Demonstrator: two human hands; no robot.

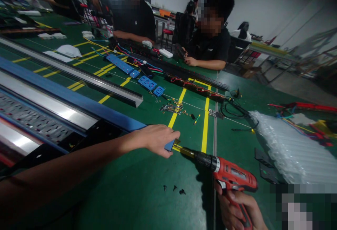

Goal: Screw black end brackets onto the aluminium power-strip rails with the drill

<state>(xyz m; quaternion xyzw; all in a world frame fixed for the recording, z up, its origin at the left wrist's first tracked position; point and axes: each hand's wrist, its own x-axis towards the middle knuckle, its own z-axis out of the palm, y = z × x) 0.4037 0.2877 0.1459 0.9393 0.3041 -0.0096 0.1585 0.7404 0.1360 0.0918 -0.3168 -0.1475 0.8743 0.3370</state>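
My left hand (158,138) is closed around the end of a long blue metal profile (126,122) that comes in from the left edge. The profile's blue end face (169,145) shows beyond my fingers. In my right hand (240,207) is a red cordless drill (234,174), gripped by its handle. Its brass-coloured bit (185,151) points left at that end face; the tip is at or very close to it, and I cannot tell if a screw sits between. Several small black screws (174,188) lie on the table below the bit.
Loose brass-coloured hardware (173,107) and blue socket modules (147,83) lie beyond my hands. A silver channel (105,84) stretches along the left. Bubble wrap (292,149) and black brackets (265,166) are at the right. Across the green table (137,188), a person (213,44) sits working.
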